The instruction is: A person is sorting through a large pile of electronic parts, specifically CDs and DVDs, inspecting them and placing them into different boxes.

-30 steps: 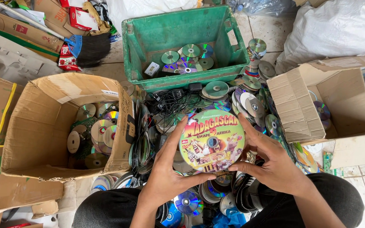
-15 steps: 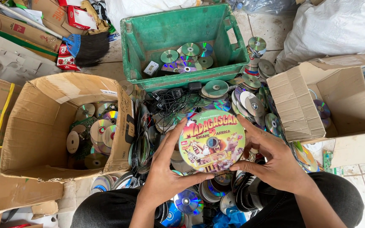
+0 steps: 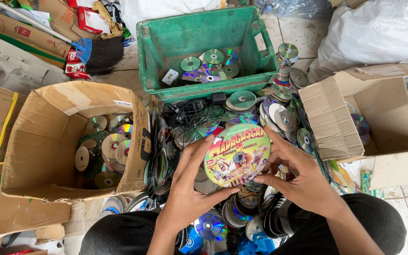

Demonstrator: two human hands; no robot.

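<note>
Both hands hold one disc (image 3: 237, 155) just below the centre of the frame. The left hand (image 3: 191, 186) grips its left and lower edge with curled fingers and a thumb under the rim. The right hand (image 3: 303, 177) pinches the right edge, fingers spread. The disc is round and flat, with a glossy, brightly printed cartoon face in green and orange; its underside is hidden.

Below it a heap (image 3: 223, 217) of loose discs spreads across the floor, shiny and rainbow-tinted, many standing on edge. Much of the heap is covered by the hands and the dark trousered knees, which the bottom edge cuts off.

At upper centre stands a green plastic crate (image 3: 153, 56), scuffed, with a few discs on its bottom. At left a brown cardboard box (image 3: 38, 141) with a torn rim holds more discs; its inner left corner lies in shadow. At right another cardboard box (image 3: 327, 118) shows raw corrugated edges, and the frame edge cuts it off. A white sack (image 3: 378, 33) fills the upper right. A tangle of black cables (image 3: 199, 113) lies just in front of the crate, hard to separate.
</note>
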